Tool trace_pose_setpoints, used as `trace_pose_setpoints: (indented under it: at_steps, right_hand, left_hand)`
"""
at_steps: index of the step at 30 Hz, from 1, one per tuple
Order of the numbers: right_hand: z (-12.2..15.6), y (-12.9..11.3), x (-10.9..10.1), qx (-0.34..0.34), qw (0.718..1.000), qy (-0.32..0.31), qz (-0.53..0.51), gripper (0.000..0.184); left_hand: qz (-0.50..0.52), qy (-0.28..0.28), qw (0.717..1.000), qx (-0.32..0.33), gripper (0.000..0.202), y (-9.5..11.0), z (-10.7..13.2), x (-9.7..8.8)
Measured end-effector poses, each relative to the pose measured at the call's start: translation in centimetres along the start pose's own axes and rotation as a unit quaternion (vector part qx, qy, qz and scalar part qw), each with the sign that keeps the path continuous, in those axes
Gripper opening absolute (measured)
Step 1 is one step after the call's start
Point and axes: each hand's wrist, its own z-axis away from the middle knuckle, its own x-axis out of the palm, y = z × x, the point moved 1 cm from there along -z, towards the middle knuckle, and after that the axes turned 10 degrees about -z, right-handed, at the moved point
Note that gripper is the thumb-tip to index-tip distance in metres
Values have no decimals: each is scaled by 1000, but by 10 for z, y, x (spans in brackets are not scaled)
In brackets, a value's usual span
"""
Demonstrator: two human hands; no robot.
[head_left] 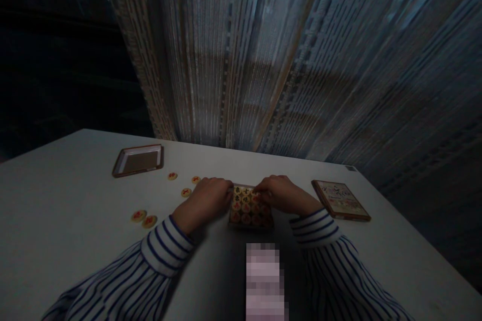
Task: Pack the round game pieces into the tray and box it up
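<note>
A small open box point(251, 227) filled with rows of round Chinese chess pieces point(246, 207) sits in front of me on the white table. The pieces in its far rows carry black characters, those in the nearer rows red ones. My left hand point(207, 200) is closed at the box's left side, its fingertips on the far left corner. Over the far right corner my right hand point(280, 194) has its fingers pinched on a Chinese chess piece point(255, 192) in the back row. The hand partly hides the box's right side.
Several loose red-marked pieces lie left of my left hand, two point(139, 216) point(149, 221) of them nearer me. An open, shallow tray-like lid point(138, 159) lies at the far left. On the right rests a flat box with a printed picture point(342, 199). A curtain point(241, 60) hangs behind the table point(75, 200).
</note>
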Motion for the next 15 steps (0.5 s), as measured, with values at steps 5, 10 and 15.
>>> trace_pose_setpoints:
  at_steps: [5, 10, 15]
  right_hand:
    - [7, -3, -11, 9, 998, 55, 0, 29]
    - [20, -9, -23, 11, 993, 118, -11, 32]
    - [42, -14, -19, 37, 989, 138, -25, 34]
  left_hand:
    - [-7, 5, 1000, 13, 31, 0, 1, -2]
    - [-10, 36, 999, 30, 31, 0, 4, -4]
    - [0, 61, 997, 38, 31, 5, 12, -11]
